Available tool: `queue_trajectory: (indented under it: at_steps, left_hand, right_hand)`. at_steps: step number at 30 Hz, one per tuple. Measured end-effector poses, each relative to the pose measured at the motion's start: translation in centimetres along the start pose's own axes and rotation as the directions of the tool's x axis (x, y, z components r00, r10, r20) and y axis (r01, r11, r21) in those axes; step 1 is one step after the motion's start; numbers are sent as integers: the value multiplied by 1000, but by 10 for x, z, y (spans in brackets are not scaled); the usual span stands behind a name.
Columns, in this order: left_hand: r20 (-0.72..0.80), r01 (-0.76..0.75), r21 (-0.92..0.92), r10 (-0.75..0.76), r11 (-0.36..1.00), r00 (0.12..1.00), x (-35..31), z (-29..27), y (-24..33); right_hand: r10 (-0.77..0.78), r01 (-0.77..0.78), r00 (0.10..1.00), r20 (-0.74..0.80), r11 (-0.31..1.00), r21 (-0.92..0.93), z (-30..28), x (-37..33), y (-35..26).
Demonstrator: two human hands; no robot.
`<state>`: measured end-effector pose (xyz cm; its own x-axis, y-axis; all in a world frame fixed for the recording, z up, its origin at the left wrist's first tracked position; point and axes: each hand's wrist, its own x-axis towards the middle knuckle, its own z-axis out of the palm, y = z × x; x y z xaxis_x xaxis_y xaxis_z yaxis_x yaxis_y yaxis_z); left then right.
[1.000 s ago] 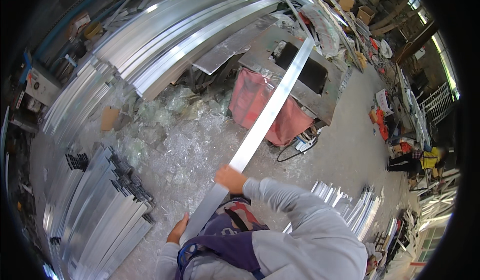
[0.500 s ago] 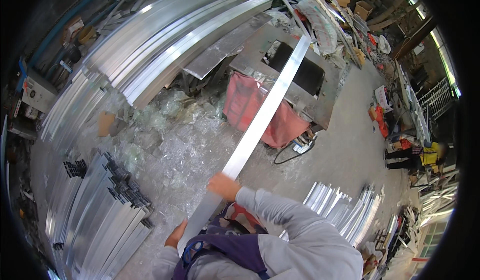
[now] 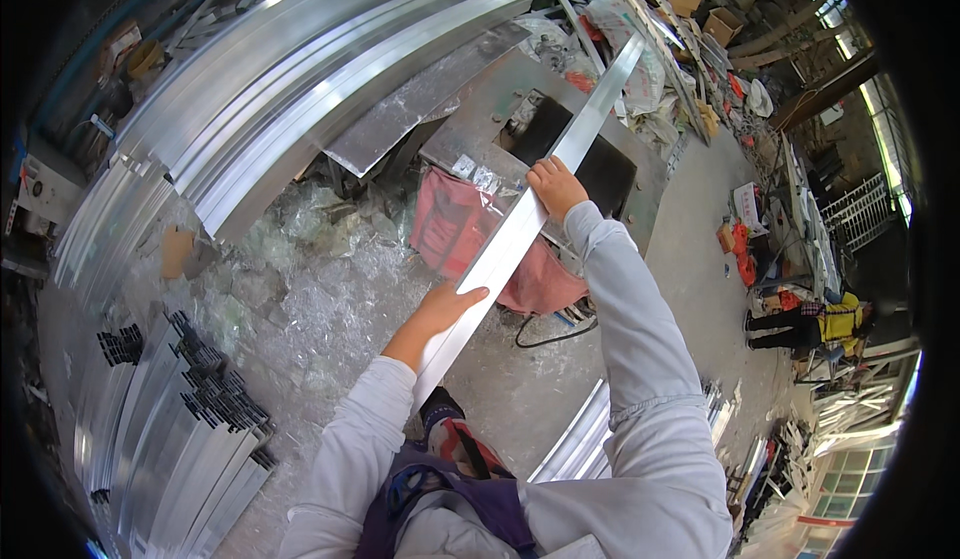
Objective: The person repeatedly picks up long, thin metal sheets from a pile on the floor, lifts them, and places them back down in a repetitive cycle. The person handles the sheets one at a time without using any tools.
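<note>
A long, flat silvery metal profile (image 3: pixel 516 242) slants from in front of my body toward the far right, over a metal-topped bench (image 3: pixel 480 109) with a dark rectangular opening (image 3: pixel 550 127). My left hand (image 3: pixel 447 311) grips its near part, the thumb lying on the upper face. Farther along, my right hand (image 3: pixel 556 187) is closed round the profile beside the bench's near edge, fingers over its top. The far end of the profile reaches past the bench. A red cloth or bag (image 3: pixel 450 224) hangs at the bench's near side, partly behind the profile.
Long metal profiles (image 3: pixel 300 69) lie stacked at the far left. More bundled profiles (image 3: pixel 190 449) stand at the near left, others (image 3: pixel 580 439) at the near right. Crumpled clear plastic film (image 3: pixel 310 249) covers the floor. A person in a yellow top (image 3: pixel 840 321) stands far right.
The profile has moved forward, away from my body, farther over the bench. My right hand has shifted far along it, and my left hand has come up onto its near part.
</note>
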<state>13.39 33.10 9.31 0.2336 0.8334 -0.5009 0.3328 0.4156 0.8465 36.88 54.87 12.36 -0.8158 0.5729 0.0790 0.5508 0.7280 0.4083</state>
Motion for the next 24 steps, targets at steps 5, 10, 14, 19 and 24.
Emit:
queue_trajectory:
  at_steps: [5,10,14,19,24]
  left_hand:
    - [-52,129,77,-125,989,991,-38,-1,-127]
    - [-76,305,-245,-332,920,940,-179,20,-259]
    - [-52,537,-355,-590,765,806,-316,28,-379]
    - [-106,740,-284,-787,609,607,-452,28,-393]
    - [-49,845,-134,-855,518,517,-492,38,-447]
  right_hand:
    - [-44,33,997,70,988,148,-3,0,-98]
    - [-189,151,975,112,947,283,-37,-52,-263]
    - [-298,311,949,-107,810,498,-70,-79,-418]
    - [-272,330,944,-189,721,610,-128,-126,-550]
    - [-241,399,916,-320,621,675,-147,-136,-577]
